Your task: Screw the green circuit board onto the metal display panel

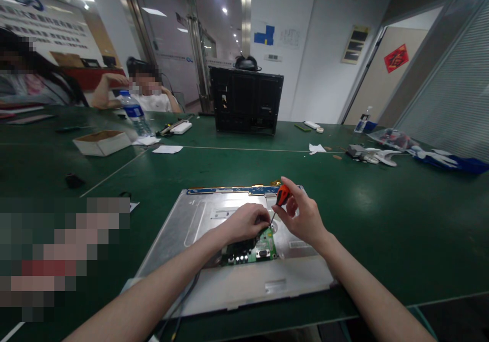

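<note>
My right hand (305, 212) grips the red and black handle of a small screwdriver (282, 195), thumb and fingers closed on it. The shaft slants down to the upper edge of a green circuit board (269, 243). My left hand (248, 223) is bent over the board with its fingers pinched close to the screwdriver's tip; what they hold, if anything, is hidden. Under both hands lies a flat silver display panel (175, 245), back side up. A blue circuit strip (229, 191) runs along its far edge. My left hand covers part of the green board.
A black monitor housing (248, 100) stands across the green table. To the left are an open white box (102, 143) and a water bottle (135, 114). Plastic bags and parts (439, 156) lie at the right. Two people sit at the far left. A blurred patch covers the near left.
</note>
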`<state>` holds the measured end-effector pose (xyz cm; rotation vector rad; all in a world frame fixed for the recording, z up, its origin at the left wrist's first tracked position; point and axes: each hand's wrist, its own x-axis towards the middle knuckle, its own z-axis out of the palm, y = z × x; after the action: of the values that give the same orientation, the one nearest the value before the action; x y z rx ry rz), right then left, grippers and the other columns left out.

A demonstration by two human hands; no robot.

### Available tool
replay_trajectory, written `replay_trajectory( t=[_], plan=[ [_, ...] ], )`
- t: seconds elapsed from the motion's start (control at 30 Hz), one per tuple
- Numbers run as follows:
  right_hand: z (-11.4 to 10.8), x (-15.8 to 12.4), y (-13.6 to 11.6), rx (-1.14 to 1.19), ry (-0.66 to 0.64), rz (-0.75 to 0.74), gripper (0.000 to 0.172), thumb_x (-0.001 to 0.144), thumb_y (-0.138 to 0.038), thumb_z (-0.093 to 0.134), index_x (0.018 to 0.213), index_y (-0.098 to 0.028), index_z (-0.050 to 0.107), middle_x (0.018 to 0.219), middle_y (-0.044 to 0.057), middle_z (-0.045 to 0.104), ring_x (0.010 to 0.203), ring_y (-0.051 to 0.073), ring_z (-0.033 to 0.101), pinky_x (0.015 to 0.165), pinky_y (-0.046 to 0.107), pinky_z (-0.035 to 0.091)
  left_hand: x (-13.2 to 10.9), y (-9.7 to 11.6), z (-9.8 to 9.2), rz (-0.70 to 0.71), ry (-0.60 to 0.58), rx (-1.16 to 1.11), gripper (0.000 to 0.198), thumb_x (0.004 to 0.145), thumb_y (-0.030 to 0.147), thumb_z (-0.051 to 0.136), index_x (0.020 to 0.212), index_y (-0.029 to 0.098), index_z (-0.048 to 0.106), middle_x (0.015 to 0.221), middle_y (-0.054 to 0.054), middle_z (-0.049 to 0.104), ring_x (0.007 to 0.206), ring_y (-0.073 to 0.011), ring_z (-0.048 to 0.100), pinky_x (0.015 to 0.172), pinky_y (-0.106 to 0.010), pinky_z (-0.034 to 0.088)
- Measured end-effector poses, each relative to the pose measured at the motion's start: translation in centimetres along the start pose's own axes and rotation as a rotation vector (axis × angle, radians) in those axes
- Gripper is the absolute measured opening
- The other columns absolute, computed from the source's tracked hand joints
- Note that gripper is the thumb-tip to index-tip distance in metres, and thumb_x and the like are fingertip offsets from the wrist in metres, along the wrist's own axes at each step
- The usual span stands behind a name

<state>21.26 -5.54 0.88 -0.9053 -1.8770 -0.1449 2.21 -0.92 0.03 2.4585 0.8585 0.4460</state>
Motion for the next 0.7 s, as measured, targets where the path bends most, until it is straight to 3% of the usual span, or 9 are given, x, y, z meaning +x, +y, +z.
replay_trajectory(
  t=[0.33, 0.43, 0.6, 0.7],
  plan=[
    [-0.01, -0.14, -0.26, 0.079, -0.027, 0.027, 0.075, 0.088, -0.016, 0.055, 0.155, -0.025, 0.021, 0.076, -0.004, 0.064, 0.049, 0.01, 0.057, 0.043, 0.019, 0.046, 0.05, -0.19, 0.19, 0.002, 0.011, 0.012, 0.011, 0.081, 0.01, 0.064, 0.081, 0.016, 0.073, 0.074, -0.002, 0.07, 0.068, -0.0165, 0.061, 0.065, -0.024, 0.042],
    [-0.01, -0.18, -0.2, 0.08, -0.041, 0.031, 0.072, 0.089, -0.016, 0.055, 0.153, -0.026, 0.024, 0.083, -0.001, 0.066, 0.051, 0.01, 0.058, 0.044, 0.019, 0.046, 0.04, -0.3, 0.26, 0.009, 0.009, 0.007, 0.012, 0.082, 0.01, 0.063, 0.082, 0.015, 0.074, 0.075, -0.003, 0.071, 0.068, -0.0166, 0.061, 0.065, -0.025, 0.042],
    [0.0, -0.11, 0.16, 0.028, -0.008, 0.002, 0.064, 0.091, -0.027, 0.066, 0.146, -0.027, 0.033, 0.067, -0.009, 0.056, 0.043, 0.009, 0.05, 0.042, 0.018, 0.042, -0.02, -0.46, 0.34, 0.022, 0.004, -0.004, 0.016, 0.084, 0.012, 0.06, 0.089, 0.016, 0.075, 0.079, -0.004, 0.073, 0.072, -0.0174, 0.063, 0.068, -0.025, 0.044],
    [-0.02, 0.04, 0.21, 0.016, 0.025, -0.035, 0.055, 0.094, -0.027, 0.063, 0.143, -0.029, 0.037, 0.071, -0.008, 0.058, 0.045, 0.008, 0.049, 0.044, 0.018, 0.043, -0.01, -0.42, 0.25, 0.028, 0.002, -0.005, 0.016, 0.084, 0.011, 0.06, 0.089, 0.016, 0.075, 0.078, -0.003, 0.072, 0.07, -0.0167, 0.062, 0.067, -0.024, 0.044]
  ],
)
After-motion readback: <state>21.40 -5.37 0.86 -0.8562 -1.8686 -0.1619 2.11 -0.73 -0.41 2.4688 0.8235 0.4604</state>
